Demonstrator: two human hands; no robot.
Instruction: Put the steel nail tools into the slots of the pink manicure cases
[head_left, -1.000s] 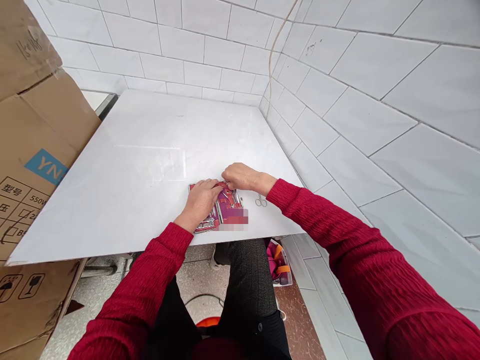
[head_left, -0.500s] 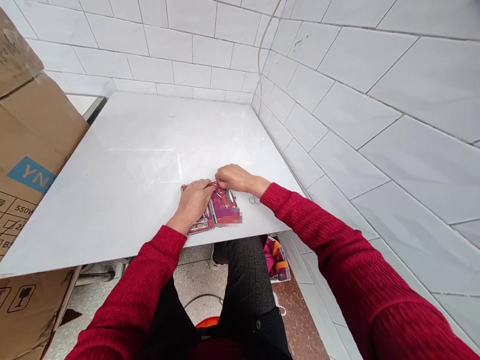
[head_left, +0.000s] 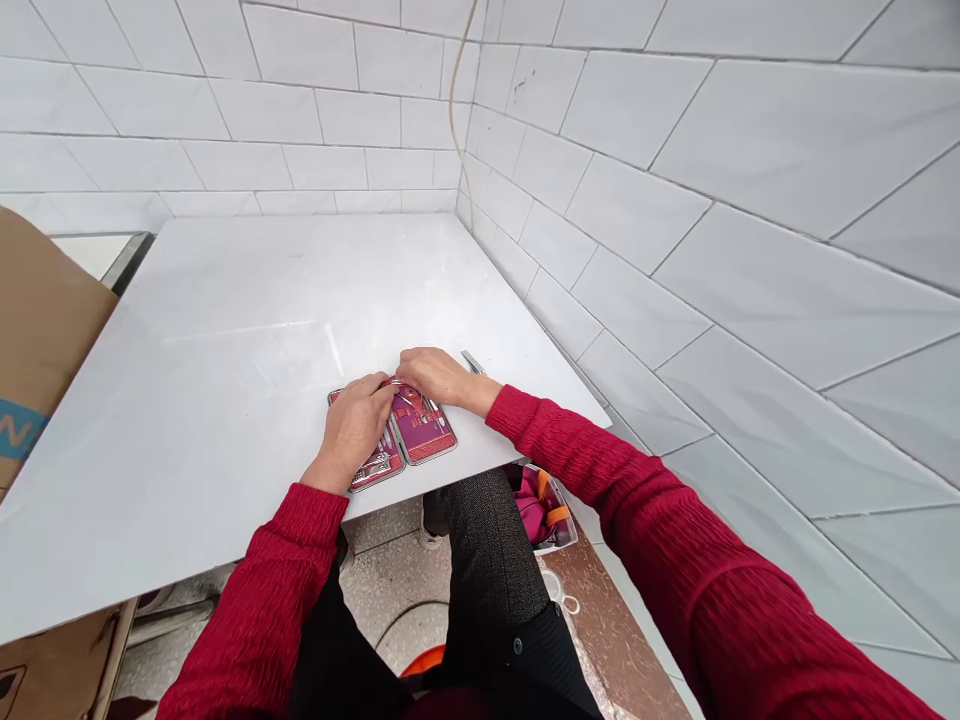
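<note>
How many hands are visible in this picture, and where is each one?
2: the left hand lies over the left half of the open case; the right hand is at the far end of its right half.

a red-and-purple case (head_left: 429, 438) lies open beside the near edge of the white worktop (head_left: 225, 470), small silver tools (head_left: 379, 465) tucked into both halves.

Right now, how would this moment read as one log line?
left hand: over left half of open case | right hand: at case's far edge, grip hidden | metal tool: on white table, partly hidden
</note>
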